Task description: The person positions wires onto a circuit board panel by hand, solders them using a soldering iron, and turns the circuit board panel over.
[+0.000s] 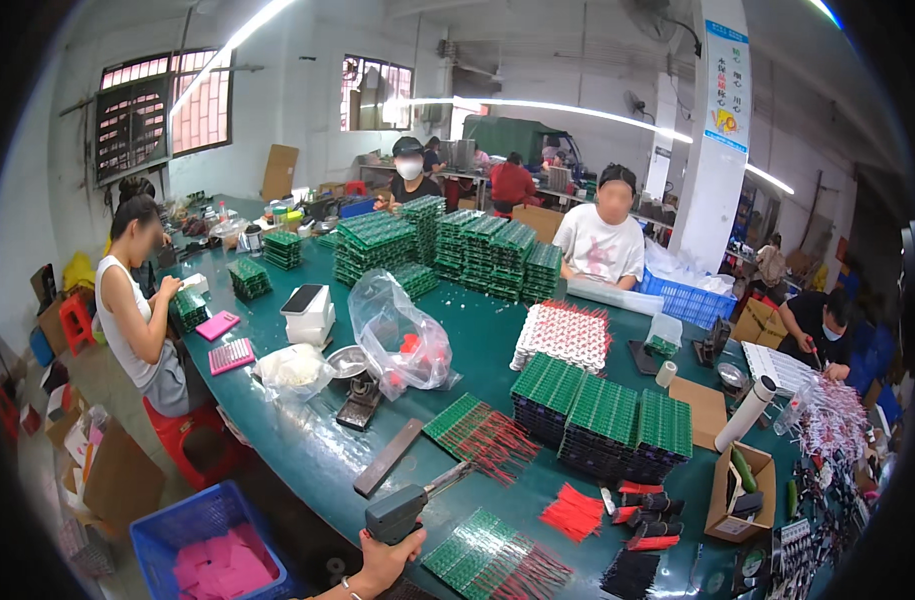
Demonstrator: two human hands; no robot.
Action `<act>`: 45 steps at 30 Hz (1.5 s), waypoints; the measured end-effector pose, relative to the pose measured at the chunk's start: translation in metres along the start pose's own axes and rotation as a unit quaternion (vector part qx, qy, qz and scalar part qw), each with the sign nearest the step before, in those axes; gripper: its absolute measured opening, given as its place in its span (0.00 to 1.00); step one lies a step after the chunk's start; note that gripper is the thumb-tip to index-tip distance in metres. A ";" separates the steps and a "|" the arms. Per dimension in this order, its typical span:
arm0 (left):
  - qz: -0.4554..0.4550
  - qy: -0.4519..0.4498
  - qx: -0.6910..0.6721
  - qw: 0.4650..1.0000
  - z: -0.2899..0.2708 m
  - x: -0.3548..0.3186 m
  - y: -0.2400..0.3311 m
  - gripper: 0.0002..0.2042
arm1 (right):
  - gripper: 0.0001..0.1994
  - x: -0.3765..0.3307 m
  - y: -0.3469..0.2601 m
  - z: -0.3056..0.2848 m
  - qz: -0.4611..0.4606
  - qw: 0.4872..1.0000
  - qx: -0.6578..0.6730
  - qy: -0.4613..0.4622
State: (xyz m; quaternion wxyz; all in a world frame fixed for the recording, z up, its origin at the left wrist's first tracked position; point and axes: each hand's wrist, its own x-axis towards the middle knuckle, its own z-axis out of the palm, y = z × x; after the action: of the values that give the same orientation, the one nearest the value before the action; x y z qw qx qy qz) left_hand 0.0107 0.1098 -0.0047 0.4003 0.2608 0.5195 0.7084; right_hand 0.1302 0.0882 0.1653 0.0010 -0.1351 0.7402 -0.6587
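Observation:
From the lower edge, my left hand (385,564) is closed around the handle of a dark grey soldering gun (395,514). Its metal nozzle points up and to the right, toward a green circuit board panel (469,428) with red wires (502,450); whether the tip touches the panel I cannot tell. Just right of my hand lies a second green panel (475,553), also with red wires. A long dark grey bar (388,457) rests on the table beyond the gun. My right hand is out of view.
Stacked green panels (602,415) and red wire bundles (572,511) lie to the right. A cardboard box (742,492) stands farther right. Beyond the bar are a small metal stand (357,402) and a plastic bag (397,330). A blue basket (212,530) sits lower left. Several people work around.

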 end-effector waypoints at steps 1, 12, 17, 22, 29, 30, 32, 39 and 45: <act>-0.001 -0.002 -0.005 1.000 0.000 -0.001 -0.001 0.13 | 0.05 0.001 0.001 0.000 -0.005 1.000 0.000 0.004; -0.020 -0.023 0.007 1.000 -0.005 -0.003 0.005 0.12 | 0.05 0.016 0.006 0.012 -0.043 0.998 -0.017 0.042; -0.024 -0.021 -0.002 0.999 -0.008 -0.006 0.003 0.12 | 0.05 0.025 0.006 0.019 -0.062 0.996 -0.028 0.065; -0.024 -0.012 -0.001 1.000 -0.008 -0.006 0.004 0.13 | 0.05 0.030 0.006 0.027 -0.079 0.992 -0.039 0.096; -0.019 -0.027 0.006 0.999 -0.005 -0.006 0.001 0.12 | 0.05 0.040 0.001 0.041 -0.107 0.983 -0.054 0.138; -0.021 -0.033 -0.001 0.999 -0.003 -0.008 0.002 0.12 | 0.06 0.049 0.005 0.041 -0.107 0.984 -0.054 0.134; -0.023 -0.036 -0.008 0.999 -0.001 -0.008 0.004 0.12 | 0.06 0.067 0.017 0.040 -0.108 0.980 -0.058 0.156; -0.021 -0.088 0.003 0.996 0.011 0.003 0.005 0.11 | 0.06 0.096 0.074 0.047 -0.073 0.976 -0.132 0.160; -0.012 -0.076 -0.014 0.997 0.021 -0.004 0.010 0.10 | 0.08 0.080 0.059 0.037 -0.083 0.988 -0.028 0.128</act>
State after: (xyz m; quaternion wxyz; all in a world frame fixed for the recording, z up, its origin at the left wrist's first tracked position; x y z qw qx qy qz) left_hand 0.0265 0.1161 0.0114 0.4513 0.3020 0.4805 0.6887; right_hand 0.0482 0.0415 0.1168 -0.1528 -0.1106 0.7387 -0.6471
